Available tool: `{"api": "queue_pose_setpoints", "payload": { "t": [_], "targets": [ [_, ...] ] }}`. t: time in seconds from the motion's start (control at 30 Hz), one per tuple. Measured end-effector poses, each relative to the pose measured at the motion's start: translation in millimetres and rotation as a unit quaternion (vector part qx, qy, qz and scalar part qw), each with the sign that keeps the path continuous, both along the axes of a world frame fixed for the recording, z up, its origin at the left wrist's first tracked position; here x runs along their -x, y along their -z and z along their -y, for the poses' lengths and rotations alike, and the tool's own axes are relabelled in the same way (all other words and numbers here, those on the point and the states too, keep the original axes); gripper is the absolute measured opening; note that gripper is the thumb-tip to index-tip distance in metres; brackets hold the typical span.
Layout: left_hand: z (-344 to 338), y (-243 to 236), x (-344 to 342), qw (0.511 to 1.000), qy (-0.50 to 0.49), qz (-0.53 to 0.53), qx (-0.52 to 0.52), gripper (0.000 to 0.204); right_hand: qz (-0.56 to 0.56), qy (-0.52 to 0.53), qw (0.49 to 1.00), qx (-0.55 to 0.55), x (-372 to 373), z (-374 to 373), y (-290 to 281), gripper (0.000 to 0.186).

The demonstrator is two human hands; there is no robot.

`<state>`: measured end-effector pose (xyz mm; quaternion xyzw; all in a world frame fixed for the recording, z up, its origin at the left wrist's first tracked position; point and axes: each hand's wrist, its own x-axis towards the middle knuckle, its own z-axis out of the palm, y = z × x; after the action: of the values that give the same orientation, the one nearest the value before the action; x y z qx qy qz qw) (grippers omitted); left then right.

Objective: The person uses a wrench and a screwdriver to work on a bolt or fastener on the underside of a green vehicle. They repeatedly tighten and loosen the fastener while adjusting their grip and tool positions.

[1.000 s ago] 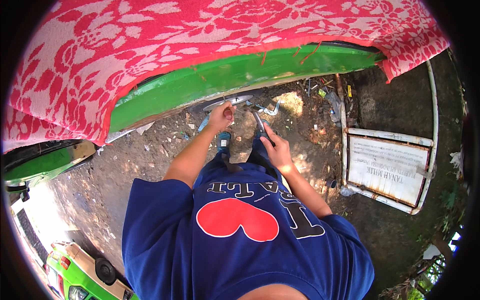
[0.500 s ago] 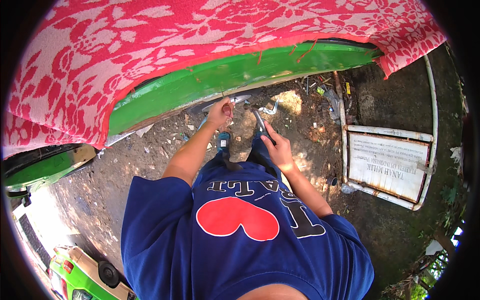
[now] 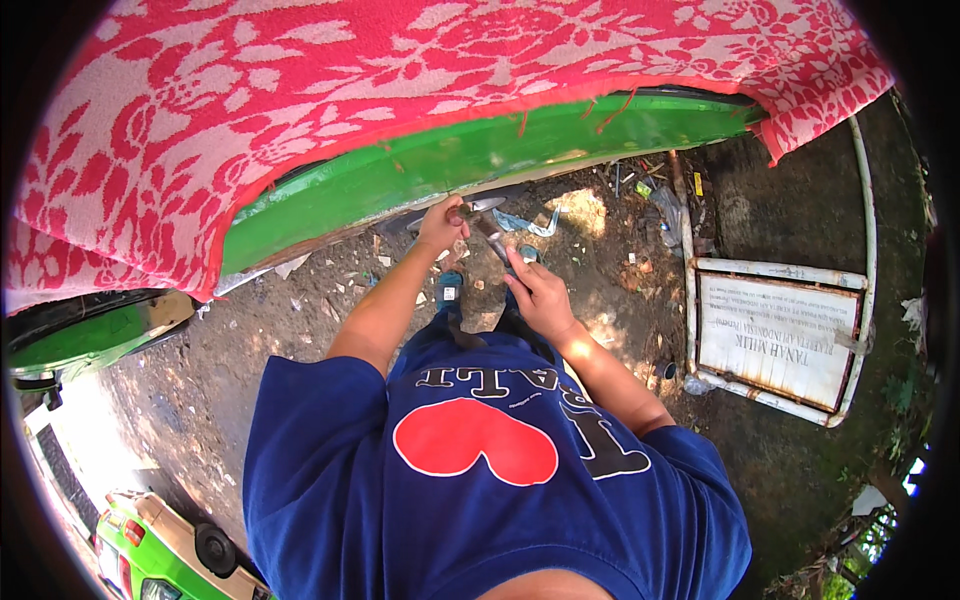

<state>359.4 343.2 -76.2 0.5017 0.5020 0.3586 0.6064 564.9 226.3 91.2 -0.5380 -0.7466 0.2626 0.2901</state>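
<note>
Up against the lower edge of the green vehicle panel (image 3: 400, 170), my left hand (image 3: 440, 225) grips a tool with a reddish-brown handle (image 3: 457, 213); its tip is too small to make out. My right hand (image 3: 535, 295) is closed on the handle of a grey hammer (image 3: 494, 238), whose head is beside or touching the end of the left tool. A silvery oval piece (image 3: 488, 204) lies below the panel, partly behind my hands. My feet in teal-and-dark shoes (image 3: 450, 285) stand beneath.
A red-and-pink floral blanket (image 3: 300, 70) drapes over the panel. A rusty white signboard on a pipe frame (image 3: 775, 335) lies to the right. Debris (image 3: 660, 210) litters the dirt beside it. Another green vehicle (image 3: 165, 540) stands at the lower left.
The hammer and my right hand have moved up-left, bringing the head to the left-hand tool. My left hand has stayed nearly in place.
</note>
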Motion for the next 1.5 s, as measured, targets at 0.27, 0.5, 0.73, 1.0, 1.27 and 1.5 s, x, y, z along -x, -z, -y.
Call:
{"api": "queue_pose_setpoints", "payload": {
  "t": [0.27,0.5,0.73,1.0,1.27,1.5],
  "targets": [
    [31,19,23,0.997,0.007,-0.050,0.063,0.016,-0.055,0.038,0.994,0.083,-13,-8,0,0.044],
    [23,-8,4,0.999,0.017,0.000,-0.034,0.027,-0.061,0.082,0.979,0.179,-14,-2,-15,0.044],
    [11,-14,3,0.997,0.034,0.046,-0.046,0.030,-0.078,0.080,0.979,0.167,-13,2,-11,0.044],
    [10,-9,-2,0.998,0.026,0.055,-0.026,0.027,-0.082,0.091,0.986,0.116,-15,6,-3,0.045],
    [7,-11,-6,0.999,0.014,0.014,-0.031,0.030,-0.086,0.101,0.979,0.156,-13,7,-10,0.044],
    [11,-5,-2,1.000,0.008,0.022,-0.017,0.031,-0.102,0.091,0.985,0.106,-11,6,-3,0.046]
  ]
}}
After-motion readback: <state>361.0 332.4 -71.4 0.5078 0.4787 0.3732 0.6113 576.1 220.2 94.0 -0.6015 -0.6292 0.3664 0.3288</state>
